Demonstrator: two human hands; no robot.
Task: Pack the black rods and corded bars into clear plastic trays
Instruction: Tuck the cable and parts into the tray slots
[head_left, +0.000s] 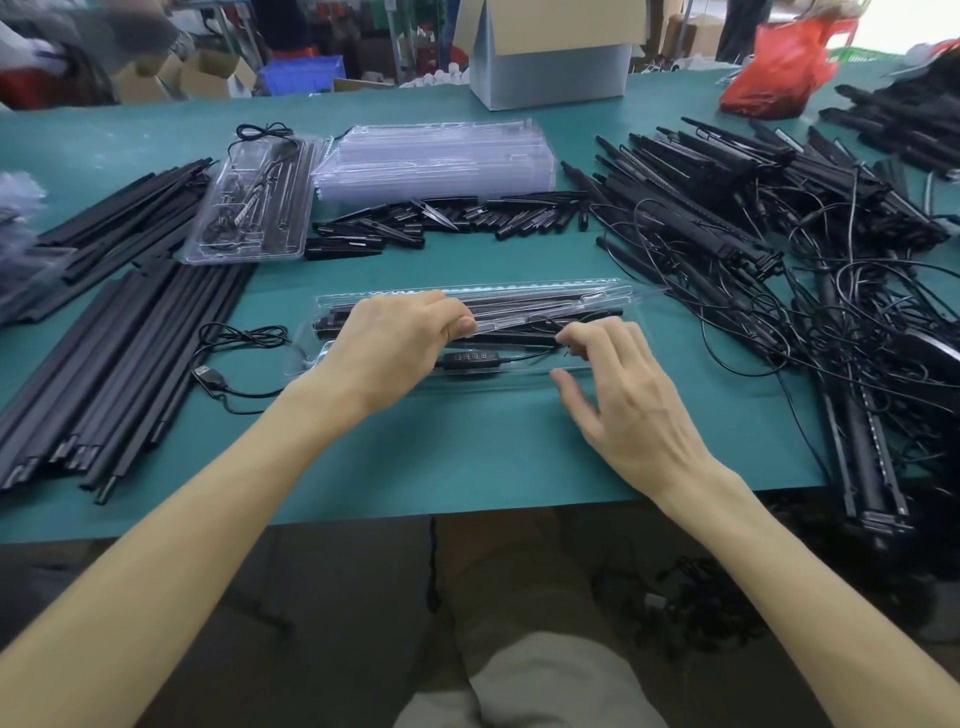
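Corded bars (727, 218) lie in a big tangled heap on the right side of the green table (493, 457). Black rods (119, 353) lie side by side in a long pile on the left side. At the back stands a grey box (550, 73), with a red bag (779, 67) to its right. In front of the box sits a stack of clear trays (436, 156). Just left of the stack is a filled tray (254, 202) with black parts and a cord inside.

A row of short black pieces (457, 218) lies in front of the stack. Nearer the table's front edge is one clear tray (498, 379) with black bars lying along it.

The left hand (395, 348) is on the left part of this tray. Its fingers are curled and its thumb pinches a thin clear flap of the tray. The right hand (623, 395) is on the right part. Its fingertips bend down onto the tray and its thumb sticks out to the side. I cannot tell if those fingers hold anything.

A small black button box (470, 359) lies in the tray between the hands. A black cord (244, 332) loops out of the tray's left end and stops at a USB plug (208, 375) on the table.
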